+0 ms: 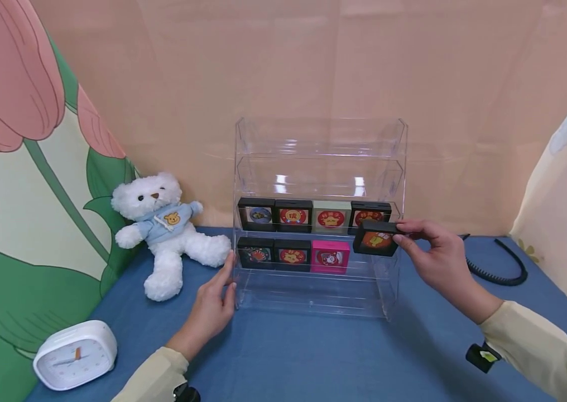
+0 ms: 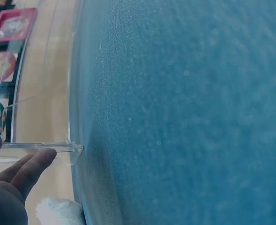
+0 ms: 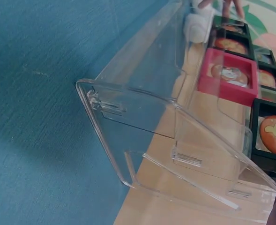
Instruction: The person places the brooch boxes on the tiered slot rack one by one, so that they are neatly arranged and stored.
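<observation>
A clear acrylic tiered rack (image 1: 311,293) stands on the blue cloth. My right hand (image 1: 439,259) pinches a small black box (image 1: 375,239) with an orange-red badge inside it, at the right end of the lower filled tier. In the right wrist view the badge (image 3: 274,133) shows a yellow hand shape. My left hand (image 1: 210,310) touches the rack's left side panel, fingers extended along it. Left of the held box sit a pink box (image 1: 330,257) and two black boxes. The tier above holds several boxes, one of them pale green (image 1: 331,216).
A white teddy bear (image 1: 163,223) in a blue shirt sits left of the rack. At the front left stands a white clock (image 1: 76,354). A black coiled cord (image 1: 496,276) lies behind my right hand. Printed and plain cloths hang around the table.
</observation>
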Demonstrator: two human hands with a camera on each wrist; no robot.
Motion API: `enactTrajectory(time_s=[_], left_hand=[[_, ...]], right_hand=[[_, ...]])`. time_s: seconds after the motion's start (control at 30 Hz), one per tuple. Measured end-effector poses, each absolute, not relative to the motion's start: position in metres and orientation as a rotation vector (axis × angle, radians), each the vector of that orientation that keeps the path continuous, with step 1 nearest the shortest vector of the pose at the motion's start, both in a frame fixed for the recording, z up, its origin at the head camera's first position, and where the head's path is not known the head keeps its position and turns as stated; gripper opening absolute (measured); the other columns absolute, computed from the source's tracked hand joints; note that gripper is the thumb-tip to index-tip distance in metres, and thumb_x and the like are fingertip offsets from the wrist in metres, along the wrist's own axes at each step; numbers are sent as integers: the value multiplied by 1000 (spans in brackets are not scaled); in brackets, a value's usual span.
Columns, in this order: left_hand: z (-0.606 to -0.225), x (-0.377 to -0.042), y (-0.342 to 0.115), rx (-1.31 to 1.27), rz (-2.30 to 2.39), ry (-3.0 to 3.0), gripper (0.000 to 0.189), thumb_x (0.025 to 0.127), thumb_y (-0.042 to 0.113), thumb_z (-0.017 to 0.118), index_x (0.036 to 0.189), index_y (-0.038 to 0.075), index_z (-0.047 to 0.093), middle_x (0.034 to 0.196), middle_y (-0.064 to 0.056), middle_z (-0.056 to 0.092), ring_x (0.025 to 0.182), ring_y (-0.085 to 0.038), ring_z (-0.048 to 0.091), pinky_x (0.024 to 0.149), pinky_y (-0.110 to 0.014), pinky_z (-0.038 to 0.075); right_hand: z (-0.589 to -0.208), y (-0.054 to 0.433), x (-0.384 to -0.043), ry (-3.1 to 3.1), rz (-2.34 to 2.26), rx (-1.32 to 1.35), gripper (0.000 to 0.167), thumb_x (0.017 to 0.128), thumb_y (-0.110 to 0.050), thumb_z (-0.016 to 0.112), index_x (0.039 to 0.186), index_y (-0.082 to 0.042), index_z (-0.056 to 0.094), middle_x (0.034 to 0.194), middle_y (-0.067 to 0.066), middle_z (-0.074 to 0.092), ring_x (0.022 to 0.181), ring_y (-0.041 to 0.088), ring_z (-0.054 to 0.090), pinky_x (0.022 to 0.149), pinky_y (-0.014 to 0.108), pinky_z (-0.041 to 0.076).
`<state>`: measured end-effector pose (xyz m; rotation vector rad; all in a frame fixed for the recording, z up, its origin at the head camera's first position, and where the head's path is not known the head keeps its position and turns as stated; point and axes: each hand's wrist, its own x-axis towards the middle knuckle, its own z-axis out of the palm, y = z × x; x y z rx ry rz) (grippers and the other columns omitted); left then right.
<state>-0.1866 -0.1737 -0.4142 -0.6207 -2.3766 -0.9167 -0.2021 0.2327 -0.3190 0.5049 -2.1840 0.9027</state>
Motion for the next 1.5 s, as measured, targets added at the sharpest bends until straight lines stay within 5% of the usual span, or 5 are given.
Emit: enactTrajectory(time_s=[0.17, 0.47, 1.5], left_hand=[[-414, -186, -172, -622, -927, -2376, 73, 88, -10, 56, 151, 8, 24, 143, -15, 41, 96, -30, 65, 69, -33, 54], [-414, -186, -170, -634, -941, -2363, 73, 87, -12, 56, 150, 8, 24, 144, -14, 40, 97, -31, 64, 71, -33, 54], [-415, -187, -174, -623, -911, -2368, 74, 87, -10, 56, 151, 10, 24, 144, -13, 41, 96, -28, 65, 67, -32, 53]], right_hand=[[-325, 230, -207, -2188, 872, 479, 25, 79, -2, 75, 103, -5, 70, 109, 7, 67, 99, 19, 57, 78, 13, 39], [-334, 224, -205, -2231, 871, 386, 24, 80, -4, 75, 104, -6, 71, 108, 8, 64, 94, 21, 43, 68, 40, 36], [-354, 218, -203, -2328, 701, 490, 23, 76, -7, 79, 98, -4, 72, 103, 9, 70, 87, 19, 43, 64, 39, 35]])
